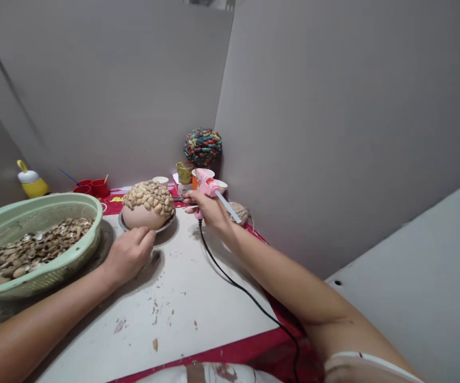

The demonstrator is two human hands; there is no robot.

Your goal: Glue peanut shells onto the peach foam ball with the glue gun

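Note:
My right hand [208, 207] is closed around the handle of a pink glue gun [209, 185], nozzle facing away from me. A pale glue stick [227, 206] juts from its back, and a black cord [230, 279] runs down from the grip. Just left of my right fingers is a small dark tool [178, 198] I cannot identify. A round form [144, 217], its upper half covered with beige shell pieces [148, 196], rests in a metal bowl [166, 225]. In front of the bowl, my left hand [132, 252] has curled fingers; whatever they hold is hidden.
At left stands a green basket [90, 242] of loose shells [42, 252]. Red cups [100, 187], a yellow bottle [33, 183], a stained cup [184, 173] and a multicoloured ball [203, 146] line the back. Grey walls [333, 106] enclose the white tabletop [198, 303], where crumbs are scattered.

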